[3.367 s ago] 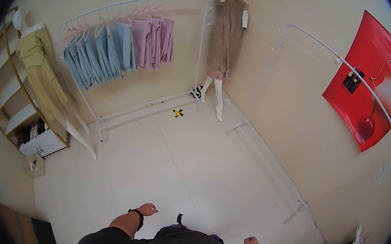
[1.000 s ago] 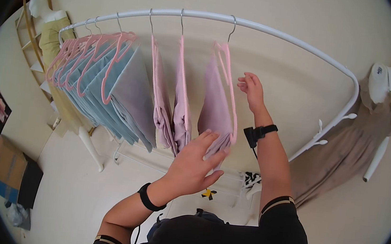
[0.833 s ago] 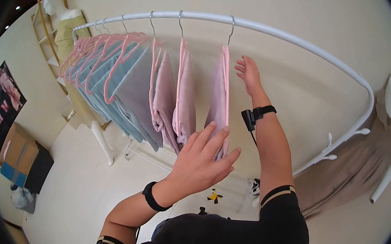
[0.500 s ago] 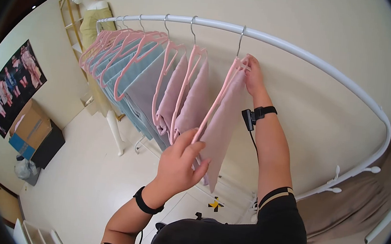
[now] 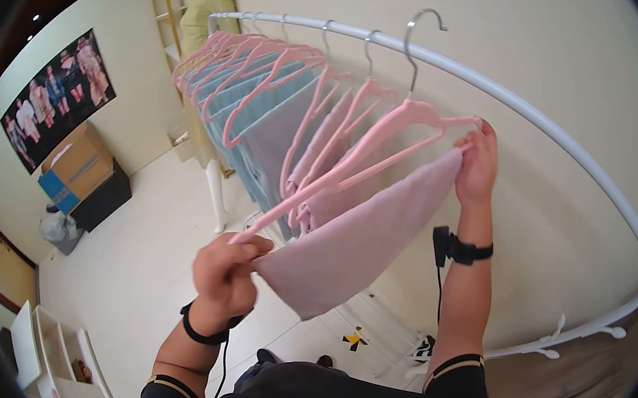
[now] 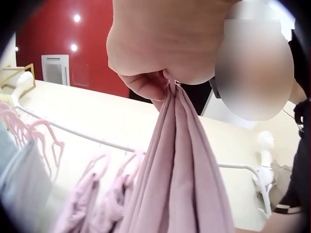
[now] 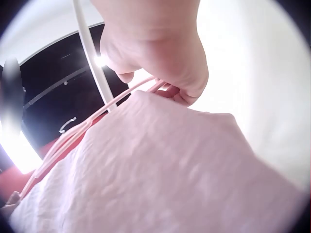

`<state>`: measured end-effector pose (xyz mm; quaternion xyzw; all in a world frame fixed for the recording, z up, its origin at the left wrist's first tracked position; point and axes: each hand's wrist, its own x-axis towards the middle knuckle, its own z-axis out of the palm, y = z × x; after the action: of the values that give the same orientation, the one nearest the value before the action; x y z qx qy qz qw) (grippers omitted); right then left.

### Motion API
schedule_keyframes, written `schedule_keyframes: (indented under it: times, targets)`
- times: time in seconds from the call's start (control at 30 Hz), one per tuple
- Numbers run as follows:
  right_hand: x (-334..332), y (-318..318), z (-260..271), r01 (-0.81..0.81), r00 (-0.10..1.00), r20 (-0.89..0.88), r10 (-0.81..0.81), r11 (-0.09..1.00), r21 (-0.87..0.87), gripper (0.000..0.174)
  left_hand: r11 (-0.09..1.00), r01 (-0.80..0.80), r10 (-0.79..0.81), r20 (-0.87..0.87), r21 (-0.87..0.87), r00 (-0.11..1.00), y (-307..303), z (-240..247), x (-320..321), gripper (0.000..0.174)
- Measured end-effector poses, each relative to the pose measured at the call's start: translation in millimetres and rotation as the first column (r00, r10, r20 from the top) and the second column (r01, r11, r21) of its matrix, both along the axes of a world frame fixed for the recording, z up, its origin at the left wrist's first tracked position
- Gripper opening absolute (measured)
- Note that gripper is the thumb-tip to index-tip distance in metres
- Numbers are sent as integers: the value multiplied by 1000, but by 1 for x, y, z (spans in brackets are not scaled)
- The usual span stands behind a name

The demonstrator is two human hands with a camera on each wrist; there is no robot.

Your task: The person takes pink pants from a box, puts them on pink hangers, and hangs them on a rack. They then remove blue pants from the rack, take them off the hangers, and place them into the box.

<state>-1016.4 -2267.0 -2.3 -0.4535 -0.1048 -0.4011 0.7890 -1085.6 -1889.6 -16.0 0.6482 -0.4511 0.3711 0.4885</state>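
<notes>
My left hand point(image 5: 227, 271) grips the near end of a pink hanger point(image 5: 354, 156), and my right hand point(image 5: 480, 163) grips its far end. Pale mauve trousers point(image 5: 360, 250) hang folded over the hanger's lower bar. The hanger's metal hook point(image 5: 413, 46) stands above the white rail point(image 5: 516, 103), off it. In the left wrist view, the mauve cloth point(image 6: 177, 170) falls in layered folds below my curled fingers. The right wrist view has the cloth point(image 7: 155, 165) spread wide, with the pink hanger end point(image 7: 154, 83) in my fingers.
More mauve trousers point(image 5: 338, 201) and several light blue ones point(image 5: 267, 96) hang on pink hangers along the rail to the left. A mannequin point(image 5: 205, 24) stands behind the rack's far end. Cardboard boxes point(image 5: 82, 162) sit at the left wall; a white shelf unit point(image 5: 62, 351) is lower left.
Both hands went from hanging at my sides to the rack, then took hold of the rightmost hanger's ends. The hanger with its mauve trousers has been turned and lifted off the rail.
</notes>
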Motion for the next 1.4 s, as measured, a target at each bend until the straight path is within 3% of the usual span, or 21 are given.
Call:
schedule_keyframes:
  times: [0.07,0.1,0.2,0.27,0.4,0.57,0.67,0.7,0.77,0.87,0.9,1.13,1.23,1.4]
  targets:
    - [-21,12,-7,-36,999,-14,35,996,-78,31,998,-7,-1,-128,-60,992,26,-9,-2,19]
    - [-30,18,-13,-44,999,-34,40,992,-116,29,998,-39,32,-126,-57,991,41,-13,1,30]
    - [-56,43,-42,-92,990,-122,65,967,-236,25,981,-145,113,-228,-128,967,80,-43,8,29]
    - [-67,56,-80,-171,970,-214,114,949,-265,19,946,-317,269,-386,-67,883,107,-70,6,23]
    - [-92,118,-127,-276,918,-353,180,930,-242,17,874,-473,442,-581,108,684,162,-102,-6,17]
    - [-95,190,-167,-495,793,-529,302,826,-270,17,818,-565,491,-646,110,585,237,-135,-15,14]
    - [-80,251,-153,-574,696,-676,241,752,-323,13,789,-610,501,-655,76,566,287,-146,-20,12]
    - [-70,266,-157,-584,690,-684,239,741,-331,13,774,-630,511,-653,67,559,303,-150,-22,12]
    - [-50,299,-170,-509,800,-599,17,547,-664,15,771,-634,493,-692,66,528,342,-155,-28,12]
    - [-29,373,-153,-500,822,-567,-52,409,-763,21,741,-666,530,-679,80,508,384,-162,-33,12]
    - [-23,393,-155,-491,841,-539,-46,352,-797,23,708,-701,584,-626,81,517,397,-164,-35,12]
    - [9,523,-146,-586,806,-580,117,286,-758,17,575,-814,657,-639,81,400,484,-165,-51,12]
    - [24,563,-147,-575,818,-554,154,166,-802,10,533,-845,574,-750,39,328,516,-163,-46,12]
    - [61,615,-146,-556,812,-514,276,96,-826,7,493,-866,572,-781,85,249,544,-153,-26,13]
